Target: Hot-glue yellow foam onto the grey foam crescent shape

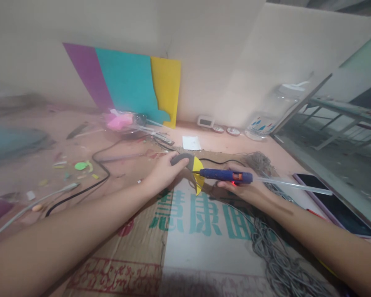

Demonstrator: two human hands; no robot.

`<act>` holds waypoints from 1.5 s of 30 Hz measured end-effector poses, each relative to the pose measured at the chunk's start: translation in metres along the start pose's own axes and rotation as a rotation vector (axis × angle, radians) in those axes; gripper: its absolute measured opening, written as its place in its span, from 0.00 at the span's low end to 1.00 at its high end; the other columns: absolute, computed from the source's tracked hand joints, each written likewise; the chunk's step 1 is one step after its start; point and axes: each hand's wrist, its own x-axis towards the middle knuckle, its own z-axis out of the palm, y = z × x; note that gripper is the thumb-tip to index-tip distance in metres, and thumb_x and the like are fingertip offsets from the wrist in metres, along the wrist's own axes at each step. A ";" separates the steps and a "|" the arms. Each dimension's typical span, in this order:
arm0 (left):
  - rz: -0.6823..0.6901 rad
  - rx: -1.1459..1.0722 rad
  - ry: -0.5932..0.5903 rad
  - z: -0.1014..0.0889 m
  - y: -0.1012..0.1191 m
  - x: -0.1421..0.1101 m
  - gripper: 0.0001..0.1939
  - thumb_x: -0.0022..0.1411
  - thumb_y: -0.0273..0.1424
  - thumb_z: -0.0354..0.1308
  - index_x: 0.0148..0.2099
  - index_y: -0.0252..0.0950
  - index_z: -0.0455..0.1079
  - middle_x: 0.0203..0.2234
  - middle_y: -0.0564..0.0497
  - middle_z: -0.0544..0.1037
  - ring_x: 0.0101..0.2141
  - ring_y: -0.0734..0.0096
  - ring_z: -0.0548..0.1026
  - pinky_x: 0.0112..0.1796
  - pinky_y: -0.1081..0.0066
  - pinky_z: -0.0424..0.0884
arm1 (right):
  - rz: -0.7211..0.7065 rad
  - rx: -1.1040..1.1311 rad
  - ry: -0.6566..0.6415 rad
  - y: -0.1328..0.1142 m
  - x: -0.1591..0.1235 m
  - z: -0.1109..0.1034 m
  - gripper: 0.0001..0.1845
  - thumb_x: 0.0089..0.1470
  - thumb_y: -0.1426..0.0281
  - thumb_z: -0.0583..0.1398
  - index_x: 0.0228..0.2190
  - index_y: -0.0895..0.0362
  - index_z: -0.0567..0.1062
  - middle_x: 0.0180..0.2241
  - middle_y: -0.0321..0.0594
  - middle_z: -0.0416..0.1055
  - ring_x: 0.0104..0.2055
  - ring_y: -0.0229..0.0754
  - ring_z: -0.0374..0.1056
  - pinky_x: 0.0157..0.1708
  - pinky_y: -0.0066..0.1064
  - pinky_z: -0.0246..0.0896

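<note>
My left hand [163, 169] pinches a grey rounded piece [184, 159] whose exact kind I cannot make out. A yellow crescent-shaped piece [199, 181] sits at its right end. My right hand [243, 181] is wrapped round a blue hot glue gun [224, 175], with a red light glowing near the grip. A clear glue stick [297, 185] sticks out of the gun's back end to the right. The gun's nozzle points left and meets the yellow piece, or comes very close to it. Below both hands lies a printed cardboard sheet [142, 247].
Tangled grey cord [275, 251] lies at right, beside a phone [336, 206]. Behind stand a clear bottle [266, 111], a small white device [205, 121] and coloured sheets [126, 82]. Black cable [102, 173] and foam scraps [81, 166] lie on the left.
</note>
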 end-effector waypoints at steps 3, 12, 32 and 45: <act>0.047 0.040 -0.045 -0.001 -0.002 0.001 0.14 0.57 0.42 0.55 0.34 0.35 0.69 0.18 0.56 0.70 0.21 0.72 0.67 0.25 0.74 0.60 | -0.005 0.006 -0.004 0.000 0.000 -0.001 0.15 0.47 0.57 0.63 0.23 0.54 0.67 0.21 0.39 0.64 0.23 0.44 0.60 0.21 0.35 0.53; 0.028 0.007 -0.049 0.000 -0.003 0.001 0.14 0.57 0.42 0.55 0.34 0.36 0.68 0.17 0.57 0.68 0.19 0.74 0.65 0.23 0.75 0.59 | 0.011 0.034 0.018 -0.011 0.001 -0.003 0.15 0.44 0.58 0.63 0.22 0.54 0.66 0.20 0.38 0.63 0.23 0.43 0.59 0.21 0.35 0.54; 0.040 0.023 -0.086 -0.001 -0.001 0.000 0.12 0.57 0.41 0.55 0.32 0.36 0.66 0.16 0.58 0.67 0.19 0.75 0.63 0.22 0.75 0.57 | 0.036 -0.038 0.028 -0.001 -0.001 -0.002 0.16 0.47 0.57 0.63 0.23 0.55 0.67 0.20 0.37 0.64 0.23 0.42 0.60 0.21 0.34 0.52; 0.044 0.032 -0.108 -0.001 -0.002 0.001 0.13 0.58 0.41 0.55 0.32 0.36 0.65 0.16 0.58 0.66 0.19 0.75 0.63 0.23 0.75 0.57 | 0.088 -0.010 0.048 -0.005 -0.001 -0.004 0.15 0.44 0.57 0.63 0.24 0.55 0.69 0.20 0.38 0.66 0.24 0.43 0.61 0.22 0.33 0.54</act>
